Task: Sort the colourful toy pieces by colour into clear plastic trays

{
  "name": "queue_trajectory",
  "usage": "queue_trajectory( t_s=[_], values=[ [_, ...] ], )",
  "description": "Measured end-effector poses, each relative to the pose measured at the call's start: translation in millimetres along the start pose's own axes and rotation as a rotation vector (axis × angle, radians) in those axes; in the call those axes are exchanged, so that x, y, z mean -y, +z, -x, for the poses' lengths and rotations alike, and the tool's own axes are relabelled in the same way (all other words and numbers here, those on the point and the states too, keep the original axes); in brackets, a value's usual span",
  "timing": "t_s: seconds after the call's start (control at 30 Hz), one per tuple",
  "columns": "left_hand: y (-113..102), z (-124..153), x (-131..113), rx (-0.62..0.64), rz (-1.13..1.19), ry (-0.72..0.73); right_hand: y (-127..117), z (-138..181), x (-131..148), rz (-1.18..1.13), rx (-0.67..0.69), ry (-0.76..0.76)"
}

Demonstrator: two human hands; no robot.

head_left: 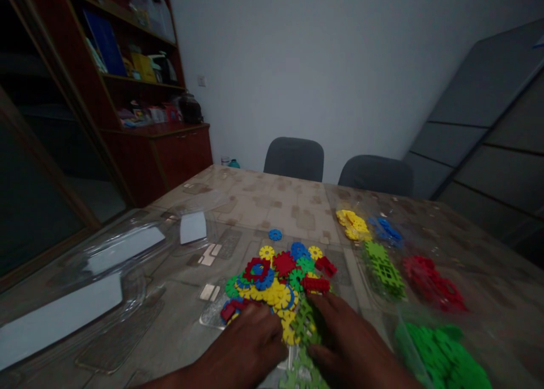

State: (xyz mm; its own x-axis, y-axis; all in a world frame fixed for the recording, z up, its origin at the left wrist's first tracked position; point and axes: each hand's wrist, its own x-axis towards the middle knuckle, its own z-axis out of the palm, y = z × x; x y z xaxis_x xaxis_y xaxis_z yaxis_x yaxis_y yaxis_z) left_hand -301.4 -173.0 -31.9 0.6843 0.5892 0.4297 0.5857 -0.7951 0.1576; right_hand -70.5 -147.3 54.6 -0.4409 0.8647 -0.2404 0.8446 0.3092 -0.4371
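Observation:
A mixed pile of plastic interlocking building pieces (276, 292) lies at the middle front of the table: yellow, blue, green and red notched discs, with red square and block pieces among them. My left hand (253, 343) rests at the pile's near left, fingers curled in; whatever they hold is hidden. At the near right, my right hand (351, 335) curves its thumb and fingers around the edge of a light green lattice piece (304, 321). More light green pieces (301, 369) lie between my two wrists. A red block piece (314, 285) is just beyond my right fingertips.
Clear containers on the right hold sorted pieces: yellow (353, 224), blue (386, 230), light green (385, 269), red (433, 282) and green (448, 355). Clear plastic packaging with white cards (63, 318) lies left. Two grey chairs (294, 157) stand behind the table (250, 199).

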Motion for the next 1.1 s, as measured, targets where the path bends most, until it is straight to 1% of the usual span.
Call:
queue_trajectory(
  t_s=[0.03,0.1,0.2,0.27,0.33,0.43,0.5,0.57,0.67,0.73,0.8,0.93,1.0,1.1],
  values=[
    [4.0,0.7,-0.8,-0.012,-0.022,-0.004,-1.5,0.3,-2.4,-0.012,0.009,-0.017],
    [8.7,1.3,-1.8,0.010,-0.036,-0.004,-4.1,0.6,-6.0,-0.029,0.022,-0.043],
    [6.3,-0.2,-2.3,0.067,-0.016,0.007,-6.4,0.7,-7.9,-0.026,0.029,-0.037],
    [-3.1,-3.4,-3.5,0.090,-0.004,-0.012,-7.0,0.6,-8.1,-0.012,0.037,-0.011],
    [-18.8,-7.9,-6.3,0.120,0.014,-0.038,-7.2,0.1,-8.4,-0.009,0.029,-0.007],
    [-44.7,-14.5,-11.5,0.197,0.047,-0.091,-7.6,-1.1,-8.2,-0.026,-0.012,-0.013],
    [-53.3,-16.9,-12.9,0.236,0.071,-0.114,-8.2,-1.7,-7.3,-0.054,-0.041,-0.024],
    [-49.6,-17.0,-11.8,0.256,0.080,-0.095,-8.5,-2.0,-6.3,-0.095,-0.064,-0.041],
    [-28.0,-13.6,-8.0,0.275,0.035,-0.021,-8.5,-1.9,-6.1,-0.109,-0.087,-0.040],
    [-13.6,-10.5,-5.9,0.263,0.015,0.018,-9.7,-1.5,-6.4,-0.109,-0.089,-0.031],
    [-5.1,-8.0,-4.9,0.231,0.022,0.034,-13.1,-1.1,-6.4,-0.162,-0.091,-0.047],
    [-2.1,-5.2,-5.1,0.170,0.003,0.071,-21.8,-1.2,-6.7,-0.252,-0.115,-0.099],
    [-0.2,-3.4,-5.0,0.139,-0.010,0.089,-22.4,-0.6,-8.9,-0.221,-0.104,-0.084],
    [5.3,0.7,-3.4,0.117,0.025,0.089,-16.7,4.0,-14.6,-0.114,-0.067,-0.014]
  ],
)
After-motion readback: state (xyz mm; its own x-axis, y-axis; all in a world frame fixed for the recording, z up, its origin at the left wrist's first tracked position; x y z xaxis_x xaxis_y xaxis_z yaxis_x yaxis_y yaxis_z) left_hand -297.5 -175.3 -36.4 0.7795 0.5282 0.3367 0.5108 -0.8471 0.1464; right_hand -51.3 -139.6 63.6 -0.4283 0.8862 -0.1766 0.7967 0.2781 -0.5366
